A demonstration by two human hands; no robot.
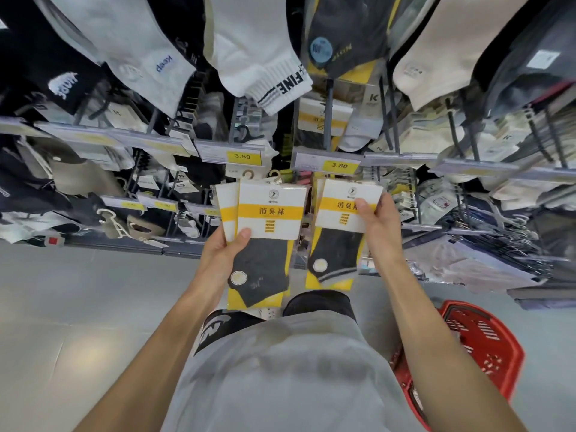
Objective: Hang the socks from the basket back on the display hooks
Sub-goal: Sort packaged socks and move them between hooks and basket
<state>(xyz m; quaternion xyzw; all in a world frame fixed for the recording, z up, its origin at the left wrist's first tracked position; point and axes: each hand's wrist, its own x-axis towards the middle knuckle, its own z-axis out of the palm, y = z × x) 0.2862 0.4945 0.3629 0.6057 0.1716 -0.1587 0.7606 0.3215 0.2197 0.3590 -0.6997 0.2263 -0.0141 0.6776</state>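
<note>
Your right hand [378, 219] pinches one yellow-banded card pack of grey socks [343, 213] upright, top edge just below the 3.80-labelled metal display hook [327, 126]. Your left hand [224, 254] grips two matching packs [268, 210], farther off.

The grey floor [78, 307] carries a red basket [498, 363].

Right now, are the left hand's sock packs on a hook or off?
Off: the left hand grips the sock packs; their hangers show free on top.
</note>
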